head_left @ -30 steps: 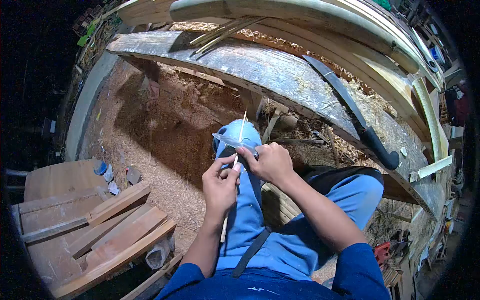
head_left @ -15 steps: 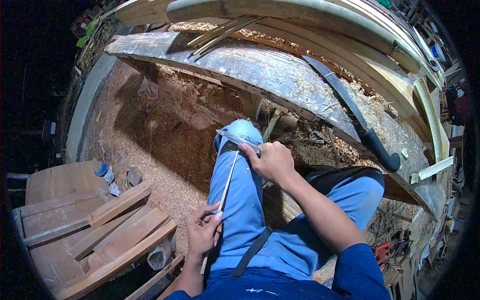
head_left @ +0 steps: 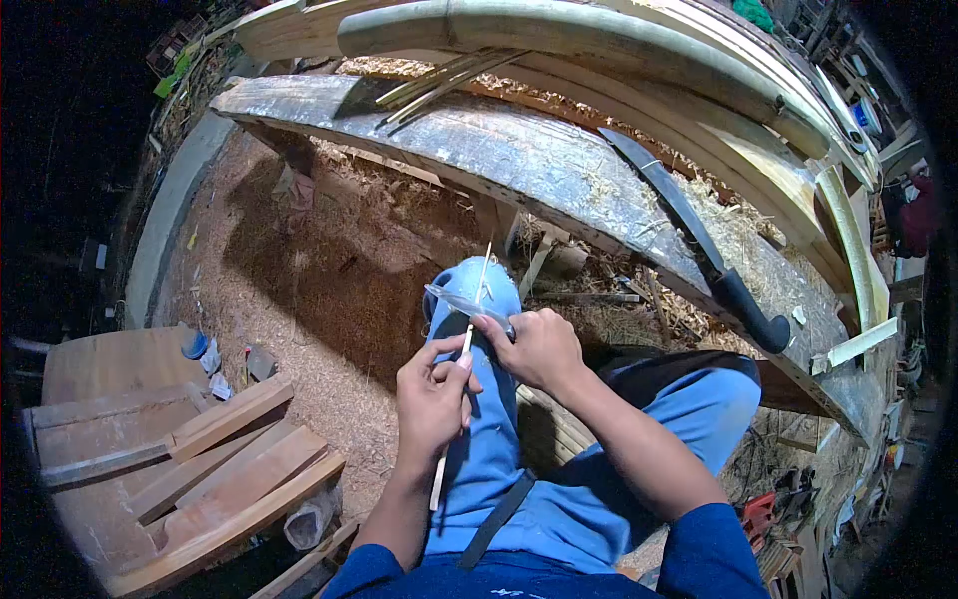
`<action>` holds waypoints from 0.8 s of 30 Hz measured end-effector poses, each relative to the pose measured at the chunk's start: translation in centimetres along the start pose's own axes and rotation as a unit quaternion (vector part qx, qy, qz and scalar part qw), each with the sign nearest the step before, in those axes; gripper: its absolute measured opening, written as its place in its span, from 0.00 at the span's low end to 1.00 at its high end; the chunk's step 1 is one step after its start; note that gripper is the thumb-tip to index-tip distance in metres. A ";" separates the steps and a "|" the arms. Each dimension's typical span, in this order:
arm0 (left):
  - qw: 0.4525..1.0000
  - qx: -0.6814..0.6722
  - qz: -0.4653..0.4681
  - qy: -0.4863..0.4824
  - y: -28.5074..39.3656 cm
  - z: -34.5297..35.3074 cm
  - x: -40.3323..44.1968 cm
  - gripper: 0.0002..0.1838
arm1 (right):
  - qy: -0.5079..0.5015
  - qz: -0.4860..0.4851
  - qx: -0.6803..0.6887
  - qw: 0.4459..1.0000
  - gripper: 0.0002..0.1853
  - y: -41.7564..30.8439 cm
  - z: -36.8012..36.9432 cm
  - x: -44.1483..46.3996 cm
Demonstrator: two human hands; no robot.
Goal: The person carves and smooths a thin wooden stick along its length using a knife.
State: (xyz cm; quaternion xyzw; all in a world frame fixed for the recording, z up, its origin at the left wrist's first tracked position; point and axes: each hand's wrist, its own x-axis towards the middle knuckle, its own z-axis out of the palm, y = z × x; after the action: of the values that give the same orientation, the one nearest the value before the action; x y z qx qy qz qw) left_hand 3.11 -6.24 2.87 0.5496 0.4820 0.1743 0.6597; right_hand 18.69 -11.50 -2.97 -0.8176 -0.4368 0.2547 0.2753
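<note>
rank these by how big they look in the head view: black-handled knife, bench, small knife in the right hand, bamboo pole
1. bench
2. bamboo pole
3. black-handled knife
4. small knife, partly hidden in the right hand

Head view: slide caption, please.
Left hand grips a thin, pale, woody stick; right hand holds a short, silver-bladed knife across it.

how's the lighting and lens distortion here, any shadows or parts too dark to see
In the head view, wide-angle distortion bows the wooden bench into an arc; also in the head view, the corners and far left go nearly black, hiding detail; head view again, a broad shadow darkens part of the sawdust-strewn ground, while the knife blade looks pale in the light.
</note>
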 end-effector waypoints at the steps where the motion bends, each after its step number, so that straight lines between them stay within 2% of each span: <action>1: 1.000 -0.001 0.001 -0.001 -0.2 0.0 0.3 0.13 | 0.002 0.000 -0.001 1.000 0.41 0.1 0.0 0.1; 4: 1.000 -0.004 0.010 -0.015 -1.2 -0.3 0.5 0.12 | 0.019 0.001 -0.012 1.000 0.41 0.3 -0.2 0.7; 6: 1.000 -0.006 -0.005 -0.016 -1.3 -1.1 -1.0 0.12 | 0.010 0.033 -0.007 0.999 0.41 0.4 -0.3 1.1; 10: 1.000 -0.001 -0.018 -0.017 -2.5 -4.3 -5.0 0.12 | 0.015 0.032 -0.019 0.999 0.41 0.6 -0.2 1.8; 12: 0.999 -0.015 -0.026 -0.023 -3.8 -5.7 -6.2 0.12 | 0.046 0.029 -0.036 0.998 0.37 0.2 -0.1 1.9; 14: 0.999 -0.014 -0.036 -0.028 -4.8 -6.3 -7.2 0.12 | 0.037 0.027 -0.027 0.999 0.37 -0.2 0.0 2.0; 18: 0.999 -0.017 -0.030 0.000 -3.6 -4.3 -5.8 0.12 | 0.035 0.020 -0.017 0.999 0.37 -1.1 0.0 1.6; 20: 1.000 -0.011 -0.013 -0.002 -2.6 -3.1 -4.2 0.12 | 0.018 -0.003 -0.023 1.000 0.40 -1.1 0.0 1.3; 24: 1.000 0.003 -0.005 -0.013 -0.2 -1.3 0.5 0.12 | 0.028 -0.022 -0.027 0.999 0.40 -1.3 0.4 0.5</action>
State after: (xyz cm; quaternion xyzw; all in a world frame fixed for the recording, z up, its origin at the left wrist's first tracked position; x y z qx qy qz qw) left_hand 2.22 -5.17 2.50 0.5517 0.4764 0.1623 0.6651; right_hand 17.91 -10.39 -2.43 -0.8221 -0.4531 0.2136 0.2705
